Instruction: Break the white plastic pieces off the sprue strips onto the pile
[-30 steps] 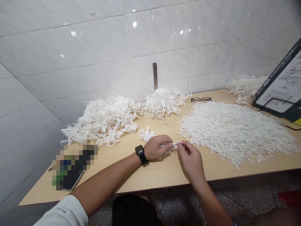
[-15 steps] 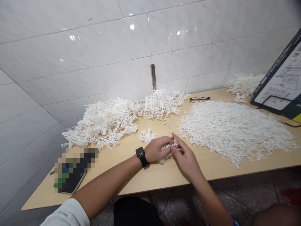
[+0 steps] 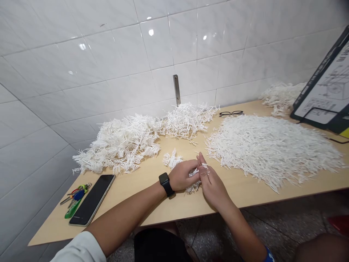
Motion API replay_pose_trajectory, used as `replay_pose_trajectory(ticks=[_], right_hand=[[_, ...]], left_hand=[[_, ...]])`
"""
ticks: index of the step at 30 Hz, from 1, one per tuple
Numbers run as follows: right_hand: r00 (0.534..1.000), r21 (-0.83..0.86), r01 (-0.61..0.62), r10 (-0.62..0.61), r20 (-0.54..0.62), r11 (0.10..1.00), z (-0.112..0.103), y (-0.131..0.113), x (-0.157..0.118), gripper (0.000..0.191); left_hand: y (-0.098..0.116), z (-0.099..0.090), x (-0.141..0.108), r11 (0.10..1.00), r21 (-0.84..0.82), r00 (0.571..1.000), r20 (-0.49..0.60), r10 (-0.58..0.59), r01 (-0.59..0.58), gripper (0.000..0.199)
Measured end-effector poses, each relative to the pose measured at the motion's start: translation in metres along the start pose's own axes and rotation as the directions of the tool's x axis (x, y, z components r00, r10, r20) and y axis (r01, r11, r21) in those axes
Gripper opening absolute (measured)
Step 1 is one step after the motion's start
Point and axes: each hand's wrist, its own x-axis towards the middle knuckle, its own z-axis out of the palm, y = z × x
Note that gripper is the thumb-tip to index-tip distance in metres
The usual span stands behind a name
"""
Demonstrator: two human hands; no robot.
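My left hand, with a black watch at its wrist, is closed around a small bunch of thin white branching pieces. Against its fingertips presses my right hand, thumb and fingers pinched on the white strands that stick out between the two hands. Fingers hide most of the bunch. Just behind my left hand lies a small loose clump of the same pieces. A tangled, branching heap spreads to the left, and a broad flat pile of short white pieces to the right.
A phone and keys with a green tag lie at the table's left end. Glasses rest behind the flat pile. A dark printed box leans at the right. The tiled wall borders the table.
My right hand has drawn in closer to my left, its fingers more pressed together on the white strands. The view has shifted slightly.
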Motion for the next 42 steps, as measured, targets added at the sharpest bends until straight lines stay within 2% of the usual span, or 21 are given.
replay_pose_trajectory(ticks=[7,12,16,21,24,30,33,35,37,38,39,42], right_hand=[[0.999,0.099,-0.037,0.037,-0.005,0.994,-0.006,-0.003,0.001,0.059],[0.999,0.14,-0.039,0.037,0.018,0.989,-0.017,-0.003,0.001,0.056],[0.999,0.068,-0.001,-0.002,0.041,0.998,-0.028,0.003,-0.002,0.05],[0.994,-0.059,0.014,-0.008,0.107,0.998,-0.043,0.013,-0.01,0.047],[0.992,-0.117,0.044,-0.029,0.124,0.992,-0.048,0.013,-0.017,0.044],[0.999,-0.156,0.05,-0.047,0.024,0.986,-0.046,0.013,-0.022,0.041],[0.989,-0.067,0.063,-0.071,-0.133,0.996,-0.053,0.007,-0.031,0.036],[0.941,0.005,0.055,-0.051,-0.336,0.998,-0.066,-0.005,-0.043,0.035],[0.865,-0.053,-0.007,-0.021,-0.501,0.999,-0.082,-0.02,-0.052,0.035],[0.85,-0.117,-0.039,-0.028,-0.525,0.992,-0.089,-0.027,-0.054,0.035],[0.856,-0.175,-0.053,-0.046,-0.515,0.983,-0.095,-0.031,-0.052,0.034],[0.931,-0.329,-0.045,-0.08,-0.357,0.943,-0.105,-0.027,-0.031,0.029]], left_hand=[[-0.008,-0.002,0.001,0.996,0.067,0.993,0.105,0.054,-0.061,0.04],[-0.005,-0.003,0.0,1.0,0.026,0.995,0.101,0.006,-0.009,0.047],[-0.001,-0.002,0.003,0.997,0.07,0.994,0.106,0.023,-0.031,0.037],[-0.004,0.003,0.005,0.981,0.171,0.978,0.199,0.056,-0.091,0.037],[-0.005,0.005,0.005,0.967,0.23,0.974,0.218,0.061,-0.112,0.037],[-0.001,0.007,0.005,0.924,0.355,0.968,0.246,0.053,-0.14,0.037],[-0.003,0.009,0.007,0.905,0.405,0.97,0.241,0.028,-0.127,0.036],[-0.005,0.01,0.009,0.898,0.429,0.974,0.225,-0.003,-0.097,0.038],[-0.007,0.012,0.011,0.893,0.446,0.979,0.202,-0.034,-0.061,0.041],[-0.008,0.012,0.012,0.89,0.453,0.981,0.189,-0.044,-0.047,0.043],[-0.008,0.013,0.012,0.889,0.456,0.983,0.177,-0.051,-0.036,0.043],[-0.008,0.012,0.01,0.899,0.437,0.987,0.152,-0.055,-0.018,0.042]])
